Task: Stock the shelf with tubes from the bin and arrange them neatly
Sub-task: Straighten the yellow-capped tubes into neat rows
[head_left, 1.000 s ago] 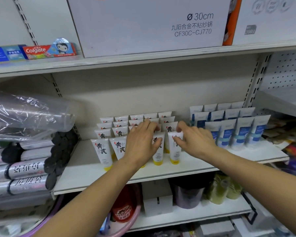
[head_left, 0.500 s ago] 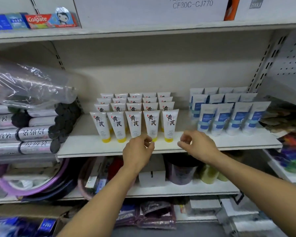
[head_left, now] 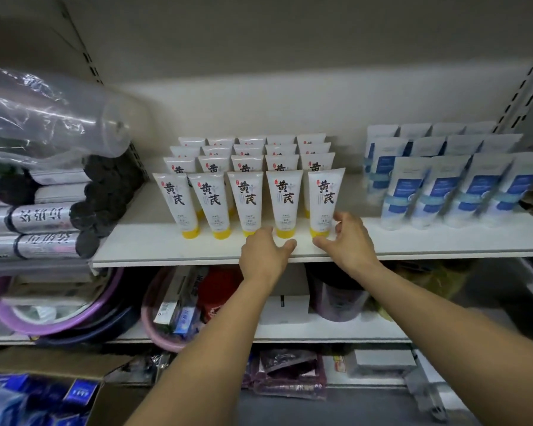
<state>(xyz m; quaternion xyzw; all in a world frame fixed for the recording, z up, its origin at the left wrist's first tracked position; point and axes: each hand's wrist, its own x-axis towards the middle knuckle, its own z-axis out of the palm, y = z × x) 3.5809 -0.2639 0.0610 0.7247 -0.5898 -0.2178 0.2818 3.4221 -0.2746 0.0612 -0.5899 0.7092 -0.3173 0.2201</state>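
yellow-cap tubes: standing cap-down on the shelf, five across, four rows deep, pretty tidy tbh
right hand: 5 o'clock of the rightmost front tube, grip released, fingers curved round its cap end, can't tell if touching
left hand: 6 o'clock of the fourth front tube, grip released, resting on the shelf
blue tubes: 3 o'clock of the yellow bunch
bagged rolls: 9 o'clock, stacked sideways

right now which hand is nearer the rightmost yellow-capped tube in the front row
Right. The right hand sits at the base of the rightmost tube, thumb under its cap, fingers beside it; the left hand lies below the neighbouring tube.
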